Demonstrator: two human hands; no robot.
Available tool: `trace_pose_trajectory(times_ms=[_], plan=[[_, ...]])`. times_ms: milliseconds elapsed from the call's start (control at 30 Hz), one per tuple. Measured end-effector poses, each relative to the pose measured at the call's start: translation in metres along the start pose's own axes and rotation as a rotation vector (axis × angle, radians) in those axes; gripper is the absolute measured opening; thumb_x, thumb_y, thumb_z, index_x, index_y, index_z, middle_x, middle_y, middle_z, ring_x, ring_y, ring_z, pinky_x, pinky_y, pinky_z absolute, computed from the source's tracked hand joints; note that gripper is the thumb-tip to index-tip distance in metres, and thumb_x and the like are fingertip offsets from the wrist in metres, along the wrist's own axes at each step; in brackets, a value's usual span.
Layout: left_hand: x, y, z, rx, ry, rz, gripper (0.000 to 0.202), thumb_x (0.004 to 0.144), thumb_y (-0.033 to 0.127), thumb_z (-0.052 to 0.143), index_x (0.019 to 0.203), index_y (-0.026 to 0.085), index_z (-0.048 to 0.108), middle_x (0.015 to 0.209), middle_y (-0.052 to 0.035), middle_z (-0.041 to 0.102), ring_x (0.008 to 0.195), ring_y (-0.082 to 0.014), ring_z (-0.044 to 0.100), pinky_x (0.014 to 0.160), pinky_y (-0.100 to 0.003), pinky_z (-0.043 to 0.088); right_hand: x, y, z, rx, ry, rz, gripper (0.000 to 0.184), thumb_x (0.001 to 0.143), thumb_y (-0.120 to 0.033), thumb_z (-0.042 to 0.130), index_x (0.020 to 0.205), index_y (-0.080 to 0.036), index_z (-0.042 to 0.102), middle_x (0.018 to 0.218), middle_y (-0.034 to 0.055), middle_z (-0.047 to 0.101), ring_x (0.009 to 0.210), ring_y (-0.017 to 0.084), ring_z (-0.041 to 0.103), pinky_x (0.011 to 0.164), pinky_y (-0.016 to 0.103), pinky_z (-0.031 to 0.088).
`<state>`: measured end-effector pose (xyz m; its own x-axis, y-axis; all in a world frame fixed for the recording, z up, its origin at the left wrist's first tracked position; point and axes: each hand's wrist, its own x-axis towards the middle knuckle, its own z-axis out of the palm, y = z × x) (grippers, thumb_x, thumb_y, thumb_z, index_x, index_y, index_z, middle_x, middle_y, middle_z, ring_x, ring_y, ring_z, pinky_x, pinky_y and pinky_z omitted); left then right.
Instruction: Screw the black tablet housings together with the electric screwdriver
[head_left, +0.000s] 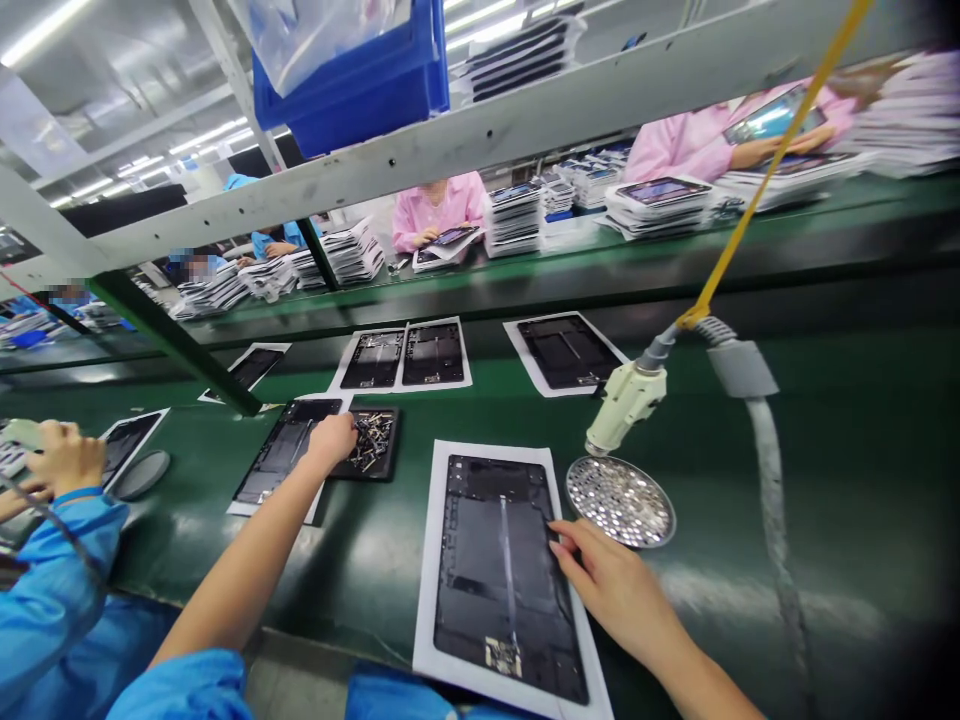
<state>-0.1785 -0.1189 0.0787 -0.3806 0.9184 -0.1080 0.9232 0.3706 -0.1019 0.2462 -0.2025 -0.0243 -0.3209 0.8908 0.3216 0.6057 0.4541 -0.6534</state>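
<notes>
Close by, at six o'clock: black panel (472,550) on white paper (427,600), on green bench (367,560). At five: right hand (619,590), a bit spread, touching panel's edge. At eight: left hand (332,443) at tray (395,437) of small bits (373,440), cannot tell if pinching.

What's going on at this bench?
A person's left hand is at a tray of small metal parts; what it grips is hidden. The right hand has its fingertips at the right edge of a black panel. A tool hangs nearby.
</notes>
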Motion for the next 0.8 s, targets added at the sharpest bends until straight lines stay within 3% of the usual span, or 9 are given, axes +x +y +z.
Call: trace_pose_trajectory(times_ms=[167, 333, 467, 633, 700, 800], plan=[[0.006, -0.011, -0.004, -0.082, -0.016, 0.033, 0.028, 0.086, 0.017, 0.057, 0.108, 0.018, 0.075, 0.101, -0.0105, 0.079, 0.095, -0.0247, 0.074, 0.084, -0.028, 0.052, 0.001, -0.001, -0.001, -0.002, -0.003, 0.003, 0.032, 0.101, -0.04, 0.046, 0.105, -0.021, 0.071, 0.081, 0.0041, 0.07, 0.068, 0.019, 0.071, 0.065, 0.031, 0.059], [-0.011, -0.032, -0.006, -0.377, 0.106, 0.125, 0.038, 0.085, 0.026, 0.057, 0.119, 0.016, 0.071, 0.091, -0.0057, 0.077, 0.088, -0.0221, 0.072, 0.085, -0.029, 0.052, 0.001, 0.0, -0.002, -0.003, -0.01, -0.01, 0.03, 0.101, -0.039, 0.048, 0.105, -0.02, 0.07, 0.081, 0.0034, 0.07, 0.068, 0.018, 0.071, 0.067, 0.03, 0.059], [-0.024, -0.036, 0.003, -0.621, 0.157, 0.2, 0.041, 0.085, 0.04, 0.058, 0.116, 0.016, 0.071, 0.089, -0.0048, 0.074, 0.083, -0.0214, 0.07, 0.083, -0.031, 0.053, 0.002, -0.003, -0.002, 0.003, 0.004, -0.01, 0.03, 0.1, -0.041, 0.048, 0.104, -0.021, 0.071, 0.08, 0.0034, 0.07, 0.066, 0.018, 0.07, 0.067, 0.03, 0.059], [-0.027, -0.031, 0.017, -0.797, 0.166, 0.218, 0.053, 0.079, 0.042, 0.06, 0.123, 0.013, 0.064, 0.079, -0.0024, 0.069, 0.074, -0.0197, 0.066, 0.078, -0.033, 0.054, 0.003, -0.002, -0.002, 0.008, 0.016, -0.007, 0.03, 0.101, -0.041, 0.049, 0.104, -0.021, 0.071, 0.077, 0.0029, 0.07, 0.059, 0.017, 0.066, 0.062, 0.029, 0.058], [-0.031, -0.027, 0.017, -0.847, 0.179, 0.241, 0.055, 0.079, 0.043, 0.061, 0.125, 0.014, 0.062, 0.078, -0.0016, 0.069, 0.073, -0.0189, 0.066, 0.075, -0.032, 0.055, 0.002, -0.005, -0.004, 0.009, 0.072, -0.024, 0.027, 0.1, -0.039, 0.051, 0.102, -0.021, 0.071, 0.077, 0.0028, 0.07, 0.057, 0.016, 0.065, 0.059, 0.029, 0.057], [-0.045, -0.018, 0.013, -0.878, 0.217, 0.296, 0.047, 0.082, 0.043, 0.061, 0.12, 0.016, 0.064, 0.082, -0.0027, 0.07, 0.074, -0.0181, 0.067, 0.074, -0.031, 0.056, 0.003, -0.025, -0.01, 0.03, 0.263, -0.077, 0.02, 0.099, -0.032, 0.055, 0.101, -0.02, 0.07, 0.082, 0.0048, 0.072, 0.063, 0.017, 0.068, 0.063, 0.029, 0.058]])
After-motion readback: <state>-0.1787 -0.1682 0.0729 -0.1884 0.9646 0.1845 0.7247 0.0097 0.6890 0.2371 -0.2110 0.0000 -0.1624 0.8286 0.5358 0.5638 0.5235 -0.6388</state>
